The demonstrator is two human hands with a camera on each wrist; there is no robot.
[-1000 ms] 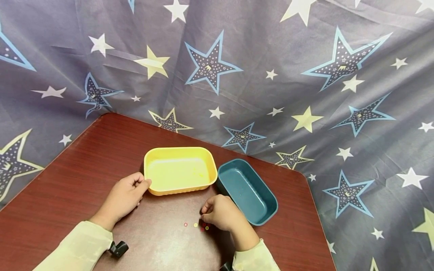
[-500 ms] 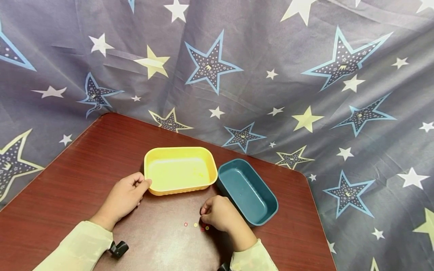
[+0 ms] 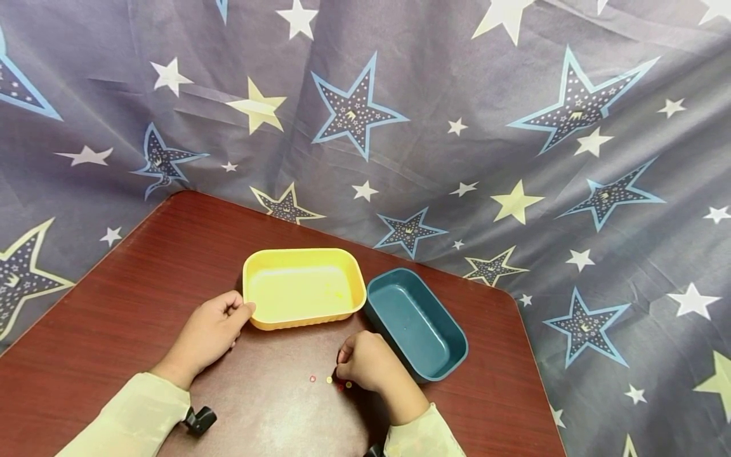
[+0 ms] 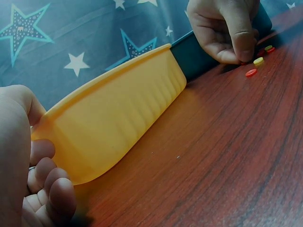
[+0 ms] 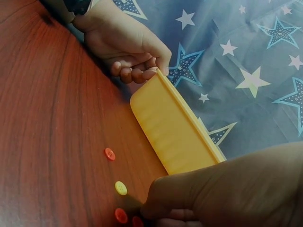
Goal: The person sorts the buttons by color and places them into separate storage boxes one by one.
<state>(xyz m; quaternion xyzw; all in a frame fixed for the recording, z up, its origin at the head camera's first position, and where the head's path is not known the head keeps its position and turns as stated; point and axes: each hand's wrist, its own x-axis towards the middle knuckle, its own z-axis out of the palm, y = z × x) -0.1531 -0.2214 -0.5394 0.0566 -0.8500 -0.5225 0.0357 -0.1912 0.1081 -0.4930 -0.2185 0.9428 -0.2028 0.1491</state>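
Note:
My left hand (image 3: 214,330) pinches the near left corner of a yellow plastic bin (image 3: 302,317), thumb at the rim and fingers curled on the outside wall. A few small yellow pieces (image 3: 338,294) lie inside, too small to make out. My right hand (image 3: 371,362) is down at the tabletop with curled fingers, its fingertips on a red button (image 4: 243,63) mostly hidden beneath them. Beside the fingertips lie several loose buttons: a red button (image 5: 110,154) farthest out, a yellow button (image 5: 121,188), another red button (image 5: 121,215) and a yellow button (image 3: 349,384).
A dark teal bin (image 3: 419,324) stands at an angle right of the yellow one, just behind my right hand. Both rest on a reddish-brown wooden table (image 3: 188,254). A grey star-patterned curtain (image 3: 428,158) hangs behind the table's far edge.
My right hand has shifted very slightly, its wrist drawing a little to the left while the fingertips stay by the buttons. The left hand and both bins have not moved.

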